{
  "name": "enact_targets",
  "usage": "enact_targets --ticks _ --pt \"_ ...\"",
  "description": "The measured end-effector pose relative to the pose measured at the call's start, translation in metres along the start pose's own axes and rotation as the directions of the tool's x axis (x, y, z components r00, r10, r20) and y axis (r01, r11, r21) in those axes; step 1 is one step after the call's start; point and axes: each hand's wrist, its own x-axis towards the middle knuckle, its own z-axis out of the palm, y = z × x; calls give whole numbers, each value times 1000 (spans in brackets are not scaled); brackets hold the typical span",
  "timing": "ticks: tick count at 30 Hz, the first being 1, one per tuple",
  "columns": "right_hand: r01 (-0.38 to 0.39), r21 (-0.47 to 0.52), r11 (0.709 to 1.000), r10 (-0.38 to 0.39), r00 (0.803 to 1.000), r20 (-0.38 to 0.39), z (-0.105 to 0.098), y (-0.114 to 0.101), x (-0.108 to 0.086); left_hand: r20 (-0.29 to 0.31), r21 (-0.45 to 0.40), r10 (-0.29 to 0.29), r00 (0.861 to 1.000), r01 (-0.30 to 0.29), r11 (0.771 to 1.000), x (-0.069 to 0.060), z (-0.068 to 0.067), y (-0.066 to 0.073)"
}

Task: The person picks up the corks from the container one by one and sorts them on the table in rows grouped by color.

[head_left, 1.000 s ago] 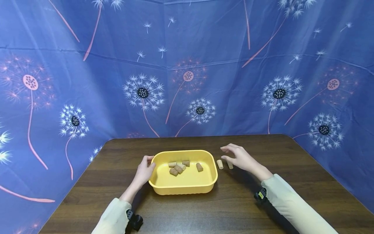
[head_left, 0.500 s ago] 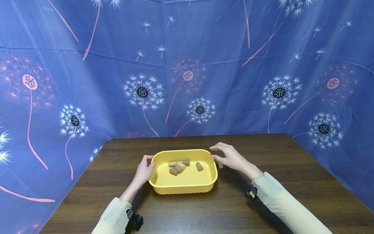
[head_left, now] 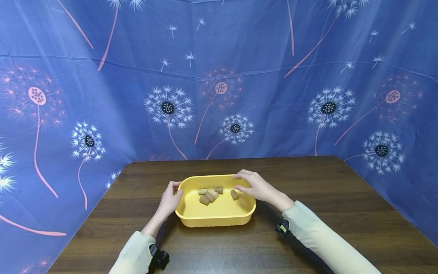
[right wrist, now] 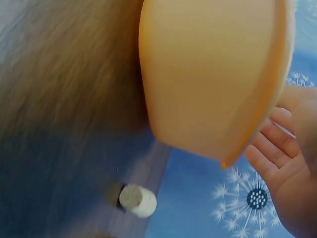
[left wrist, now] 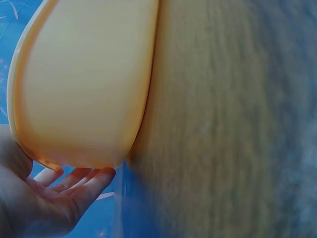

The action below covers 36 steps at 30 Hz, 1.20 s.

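Blue cloth is hung behind the tabletop. At lower centre, a yellow tub is gripped by the left hand; inside, just below the nearer right hand, whose fingers are parted, one cork is slanted toward lower right.

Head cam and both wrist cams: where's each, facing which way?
Head: worn on the head, facing forward and down at the yellow tub, corks and table; both sleeves, left hand and right hand show.
Left wrist: on that wrist, facing the tub's end; left hand shows.
Right wrist: on that wrist, facing the opposite end, plus a loose cork; right hand shows.
Shared by both wrists: tub, table, blue cloth.
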Motion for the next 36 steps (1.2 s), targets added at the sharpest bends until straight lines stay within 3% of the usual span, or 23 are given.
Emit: enact_targets --ticks 5,10,18,36 --pt "69 -7 998 -70 998 -12 10 -6 6 -2 -12 -2 1000 2 1000 1 0 0" --pt "49 6 999 -50 998 44 17 -12 14 -10 -14 7 1000 -7 1000 1 0 0" --pt "100 1 995 -100 992 74 31 -18 23 -8 -5 -2 1000 2 1000 0 0 0" --pt "20 45 999 -28 982 184 50 -24 29 -18 -19 17 1000 -18 1000 1 1 0"
